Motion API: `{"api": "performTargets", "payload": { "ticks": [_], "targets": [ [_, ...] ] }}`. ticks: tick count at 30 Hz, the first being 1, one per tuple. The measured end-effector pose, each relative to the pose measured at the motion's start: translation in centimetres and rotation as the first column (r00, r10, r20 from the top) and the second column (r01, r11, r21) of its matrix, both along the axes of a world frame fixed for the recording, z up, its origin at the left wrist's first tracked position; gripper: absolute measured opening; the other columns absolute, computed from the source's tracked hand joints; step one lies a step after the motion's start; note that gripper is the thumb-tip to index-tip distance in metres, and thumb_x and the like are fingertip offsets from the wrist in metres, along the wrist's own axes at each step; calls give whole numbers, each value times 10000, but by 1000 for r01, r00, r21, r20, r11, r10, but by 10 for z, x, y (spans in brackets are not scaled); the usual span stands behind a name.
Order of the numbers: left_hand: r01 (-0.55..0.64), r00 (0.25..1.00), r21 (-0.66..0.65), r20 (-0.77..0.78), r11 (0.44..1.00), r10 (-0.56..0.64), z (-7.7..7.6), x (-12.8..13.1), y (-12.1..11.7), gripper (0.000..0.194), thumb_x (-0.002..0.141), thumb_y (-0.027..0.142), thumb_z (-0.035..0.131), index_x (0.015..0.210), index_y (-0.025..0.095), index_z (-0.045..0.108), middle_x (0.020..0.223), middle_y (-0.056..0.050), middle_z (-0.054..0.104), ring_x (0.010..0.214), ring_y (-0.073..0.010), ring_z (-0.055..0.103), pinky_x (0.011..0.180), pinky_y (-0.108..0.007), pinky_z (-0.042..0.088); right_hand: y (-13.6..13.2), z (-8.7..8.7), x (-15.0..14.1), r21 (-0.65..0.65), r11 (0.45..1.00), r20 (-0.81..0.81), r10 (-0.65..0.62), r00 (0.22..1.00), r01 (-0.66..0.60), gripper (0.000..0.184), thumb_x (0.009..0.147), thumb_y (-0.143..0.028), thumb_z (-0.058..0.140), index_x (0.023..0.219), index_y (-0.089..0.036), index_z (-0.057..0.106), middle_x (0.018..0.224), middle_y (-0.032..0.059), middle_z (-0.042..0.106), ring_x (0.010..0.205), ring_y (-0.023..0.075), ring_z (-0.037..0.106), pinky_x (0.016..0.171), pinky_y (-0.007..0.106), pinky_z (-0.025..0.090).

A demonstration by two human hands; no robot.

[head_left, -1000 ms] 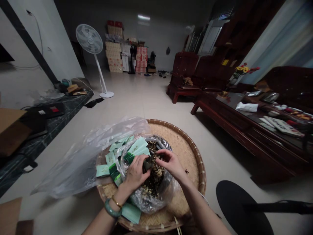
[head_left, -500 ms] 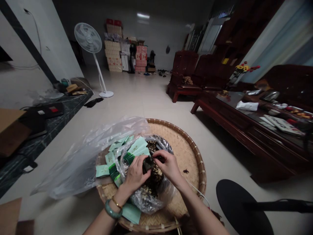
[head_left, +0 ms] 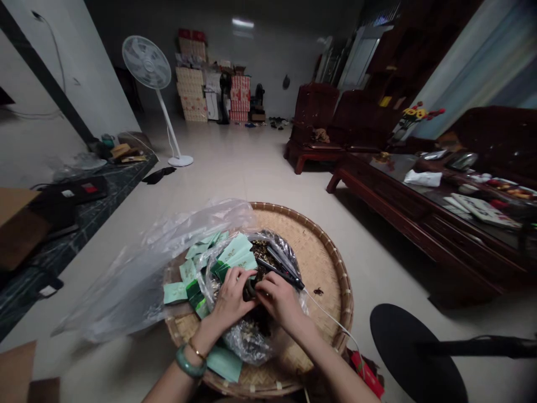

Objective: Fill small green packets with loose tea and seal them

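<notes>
My left hand (head_left: 232, 292) curls its thumb and fingers around a small dark pouch (head_left: 250, 289), over an open clear plastic bag (head_left: 255, 350) of dark, dried loose leaves. Pinched at the pouch's right side, my right hand (head_left: 279, 296) partly covers it. What the pouch contains is hidden. Just beyond my right hand, a black hair-straightener-like tool (head_left: 287, 274) with a white cord rests across the bag. Pale green packets (head_left: 240, 252) lie fanned on the bag's left side, and more spill beside it with shiny green ones (head_left: 197, 294).
A round woven bamboo tray (head_left: 325, 252) carries everything. A large clear plastic sheet (head_left: 138, 274) drapes over its left edge. To the right are a black round stand base (head_left: 413, 358) and a dark wooden table (head_left: 394, 212). A white standing fan (head_left: 163, 112) stands further off.
My right hand has moved down from the bag's far side to the pouch, its fingers now meeting my left hand's. The black tool has come into fuller view.
</notes>
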State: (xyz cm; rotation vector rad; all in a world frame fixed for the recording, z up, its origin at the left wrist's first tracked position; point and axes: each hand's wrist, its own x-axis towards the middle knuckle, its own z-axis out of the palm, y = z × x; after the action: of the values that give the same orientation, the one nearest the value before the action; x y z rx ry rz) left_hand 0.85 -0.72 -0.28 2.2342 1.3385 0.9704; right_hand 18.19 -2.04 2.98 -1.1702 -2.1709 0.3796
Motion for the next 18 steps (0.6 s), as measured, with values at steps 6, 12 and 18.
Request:
{"api": "performTargets", "payload": {
  "ticks": [6,12,18],
  "targets": [
    [219,974,-172,98,960,-205,9,-15,11,302,715,30,548,951,190,648,1062,-70,658,1016,-221,588,917,-366,455,-2,8,10,140,963,-79,242,967,-230,166,905,-148,508,918,-184,670,860,72,674,758,161,607,653,258,499],
    [203,975,-242,141,949,-173,9,-15,11,187,722,76,569,831,175,684,870,-46,710,829,-193,638,770,-292,470,-1,17,22,90,984,-377,178,909,-155,114,865,-198,594,891,-202,705,823,61,694,746,154,652,656,250,530],
    [52,973,-356,229,933,33,9,-14,12,160,709,241,688,831,139,671,786,-37,691,733,-191,622,667,-268,473,10,5,22,-148,989,-413,-87,907,28,313,748,-260,706,1057,-220,681,1005,86,678,897,211,634,796,336,514]
  ]
}}
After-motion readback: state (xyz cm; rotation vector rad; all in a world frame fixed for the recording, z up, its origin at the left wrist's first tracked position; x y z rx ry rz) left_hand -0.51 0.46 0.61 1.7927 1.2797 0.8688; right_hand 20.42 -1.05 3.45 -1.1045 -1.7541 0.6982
